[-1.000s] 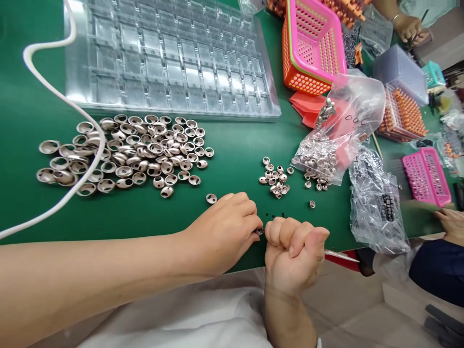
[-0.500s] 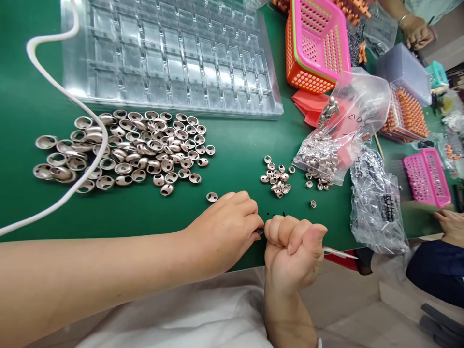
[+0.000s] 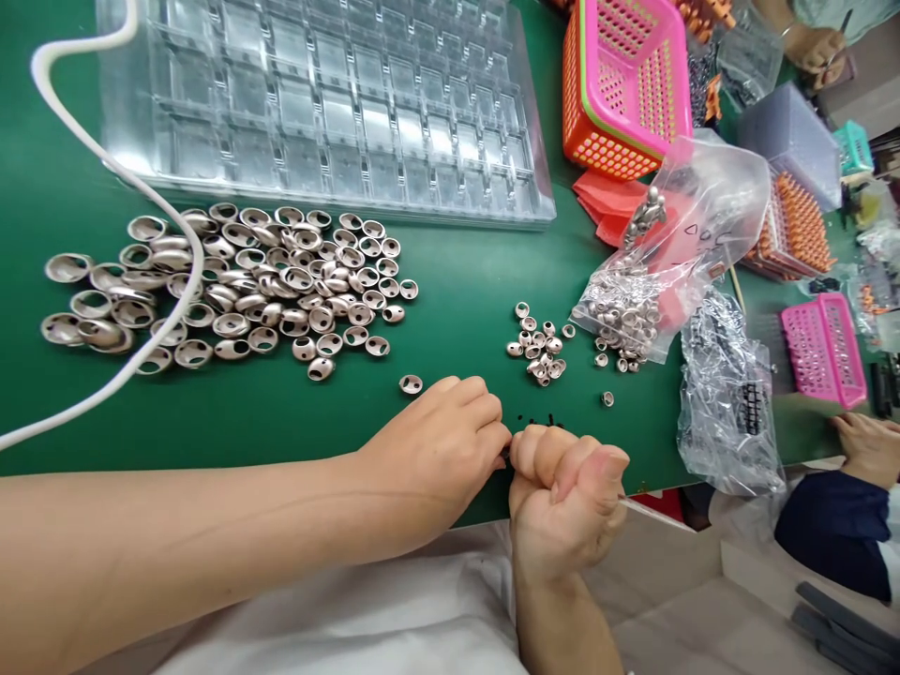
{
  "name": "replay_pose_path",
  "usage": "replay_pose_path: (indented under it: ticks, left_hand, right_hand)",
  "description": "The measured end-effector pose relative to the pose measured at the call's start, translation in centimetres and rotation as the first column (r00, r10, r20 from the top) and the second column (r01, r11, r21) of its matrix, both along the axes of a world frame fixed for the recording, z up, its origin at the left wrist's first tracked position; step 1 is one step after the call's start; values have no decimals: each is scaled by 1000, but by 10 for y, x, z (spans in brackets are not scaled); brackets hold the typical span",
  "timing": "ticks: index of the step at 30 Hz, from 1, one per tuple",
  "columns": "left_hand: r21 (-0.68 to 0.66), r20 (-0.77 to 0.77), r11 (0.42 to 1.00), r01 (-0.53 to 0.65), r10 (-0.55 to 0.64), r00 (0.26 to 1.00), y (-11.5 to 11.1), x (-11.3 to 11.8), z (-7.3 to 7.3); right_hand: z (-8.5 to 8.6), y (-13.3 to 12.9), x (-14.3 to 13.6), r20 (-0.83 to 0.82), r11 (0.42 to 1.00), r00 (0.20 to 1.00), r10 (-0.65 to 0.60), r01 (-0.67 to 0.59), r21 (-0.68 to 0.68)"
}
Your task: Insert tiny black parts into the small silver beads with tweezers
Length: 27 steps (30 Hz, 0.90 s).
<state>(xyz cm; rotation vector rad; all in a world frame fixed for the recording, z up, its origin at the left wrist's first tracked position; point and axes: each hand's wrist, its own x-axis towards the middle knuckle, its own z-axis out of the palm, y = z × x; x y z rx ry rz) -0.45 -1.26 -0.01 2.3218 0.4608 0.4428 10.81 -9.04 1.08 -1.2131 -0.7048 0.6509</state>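
My left hand [image 3: 440, 459] has its fingers pinched together at its right side, on a small dark piece that is mostly hidden. Touching its fingertips is my right hand [image 3: 566, 487], curled into a fist around a thin pointed tool [image 3: 657, 514], whose end sticks out on the right. A single metallic ring part [image 3: 411, 384] lies just above my left hand. Tiny black pieces [image 3: 552, 420] are on the green table beyond the knuckles of my right hand. Farther up sits a small pile of little metallic parts [image 3: 538, 352].
Many larger ring parts [image 3: 239, 281] lie at left under a white cable [image 3: 105, 159]. Behind are a clear compartment tray [image 3: 337, 197], pink baskets [image 3: 625, 141] and plastic bags [image 3: 731, 403]. Other people's hands [image 3: 816, 52] show at the right edge.
The view has shifted slightly. My hands are still together at nearly the same place, with the fingertips a little closer; more black pieces show above my right hand.
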Motion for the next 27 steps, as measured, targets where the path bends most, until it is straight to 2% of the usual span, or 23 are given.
replay_pose_path:
  ticks: [8, 12, 19, 23, 27]
  left_hand:
    - [62, 57, 998, -12, 8, 998, -3, 2, -2]
    - [73, 61, 997, -23, 19, 998, -3, 3, -3]
    - [2, -34, 1000, 12, -12, 999, 1, 3, -1]
    - [26, -60, 999, 22, -20, 998, 1, 2, -1]
    - [41, -58, 999, 16, -14, 998, 1, 2, -2]
  right_hand:
    - [7, 1, -2, 76, 995, 993, 90, -86, -55]
    - [5, 1, -3, 92, 997, 993, 77, -74, -37]
    - [-2, -1, 0, -28, 1000, 1000, -10, 11, 18]
    - [-2, -3, 3, -127, 996, 991, -54, 62, 60]
    - [-2, -3, 4, -151, 994, 986, -71, 83, 74]
